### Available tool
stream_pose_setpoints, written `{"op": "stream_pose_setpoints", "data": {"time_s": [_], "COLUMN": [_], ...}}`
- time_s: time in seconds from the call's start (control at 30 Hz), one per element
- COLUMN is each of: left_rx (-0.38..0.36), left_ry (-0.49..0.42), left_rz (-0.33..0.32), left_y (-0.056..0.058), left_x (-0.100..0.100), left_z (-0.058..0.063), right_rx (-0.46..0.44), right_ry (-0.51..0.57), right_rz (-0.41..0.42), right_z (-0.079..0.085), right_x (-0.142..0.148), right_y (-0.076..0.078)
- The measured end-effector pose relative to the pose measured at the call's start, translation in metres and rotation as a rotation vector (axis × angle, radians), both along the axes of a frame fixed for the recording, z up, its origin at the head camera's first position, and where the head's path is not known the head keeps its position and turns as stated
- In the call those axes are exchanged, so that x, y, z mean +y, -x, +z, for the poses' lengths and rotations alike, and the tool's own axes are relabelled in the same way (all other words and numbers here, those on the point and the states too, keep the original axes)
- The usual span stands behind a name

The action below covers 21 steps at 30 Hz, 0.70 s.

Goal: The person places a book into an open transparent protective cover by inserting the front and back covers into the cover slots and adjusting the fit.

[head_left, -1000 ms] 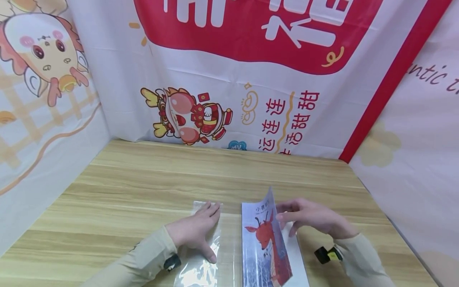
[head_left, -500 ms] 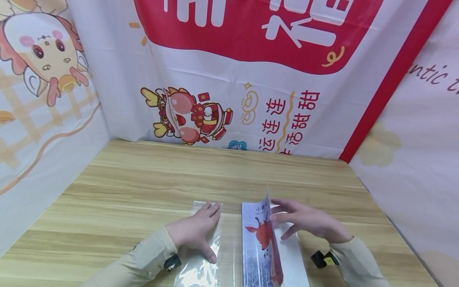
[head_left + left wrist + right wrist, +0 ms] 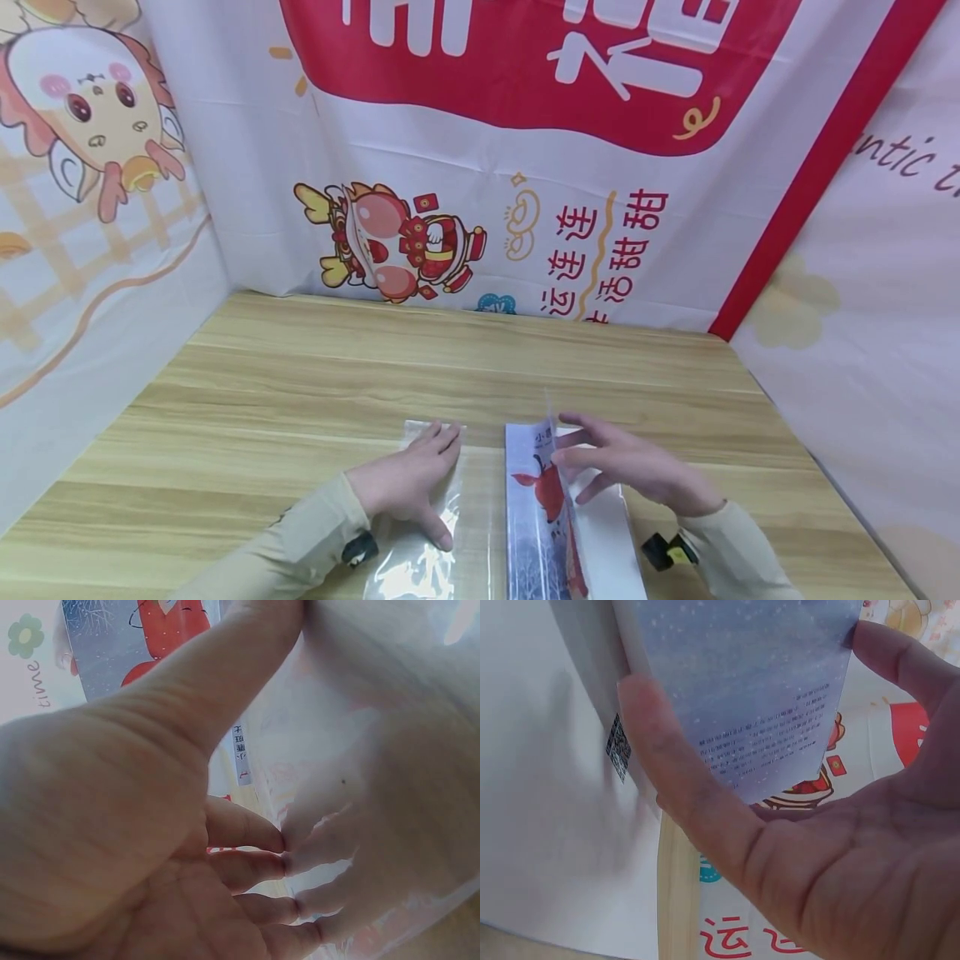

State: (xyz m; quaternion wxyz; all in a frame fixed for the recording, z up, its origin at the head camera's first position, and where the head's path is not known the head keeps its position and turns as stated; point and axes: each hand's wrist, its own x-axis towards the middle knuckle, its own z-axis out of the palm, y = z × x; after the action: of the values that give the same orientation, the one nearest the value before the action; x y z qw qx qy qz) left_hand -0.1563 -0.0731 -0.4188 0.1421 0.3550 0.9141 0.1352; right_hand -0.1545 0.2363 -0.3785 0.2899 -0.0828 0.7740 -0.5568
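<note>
A picture book point(image 3: 528, 533) with a red deer on its purple-blue cover lies at the front centre. Its cover point(image 3: 742, 675) stands raised on the right side, baring a white page point(image 3: 607, 542) underneath. My right hand point(image 3: 637, 462) touches the cover's raised edge with spread fingers; one fingertip point(image 3: 870, 637) meets the edge in the right wrist view. Left of the book, a clear plastic sheet point(image 3: 420, 575) lies on the table. My left hand point(image 3: 408, 483) rests on it, fingers outstretched. In the left wrist view, the palm point(image 3: 180, 900) hides part of the book.
The wooden table point(image 3: 337, 367) reaches back to a printed white and red cloth point(image 3: 465, 142). Cloth walls also stand at the left and right. A small black device point(image 3: 360, 548) is on the left wrist, another point(image 3: 663, 552) on the right.
My right hand has moved left, swinging the raised cover leftward until it stands nearly upright. More of the white page shows. The left hand and plastic sheet have stayed in place.
</note>
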Motion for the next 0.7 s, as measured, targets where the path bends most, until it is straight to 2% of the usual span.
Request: {"op": "stream_pose_setpoints", "data": {"time_s": [0.17,0.37,0.5,0.7], "left_rx": [0.000,0.003,-0.001,0.001], "left_ry": [0.004,0.015,0.012,0.008], "left_rz": [0.000,-0.004,-0.003,0.001], "left_y": [-0.001,-0.001,-0.001,-0.001], "left_x": [0.000,0.001,0.001,0.001], "left_z": [0.001,0.001,0.002,0.002], "right_rx": [0.045,0.086,0.185,0.393], "right_ry": [-0.082,-0.246,-0.325,-0.304], "right_rz": [-0.043,-0.115,-0.159,-0.152], "right_z": [-0.002,-0.007,-0.013,-0.026], "right_x": [-0.009,-0.020,-0.028,-0.041], "right_y": [-0.002,-0.005,-0.009,-0.012]}}
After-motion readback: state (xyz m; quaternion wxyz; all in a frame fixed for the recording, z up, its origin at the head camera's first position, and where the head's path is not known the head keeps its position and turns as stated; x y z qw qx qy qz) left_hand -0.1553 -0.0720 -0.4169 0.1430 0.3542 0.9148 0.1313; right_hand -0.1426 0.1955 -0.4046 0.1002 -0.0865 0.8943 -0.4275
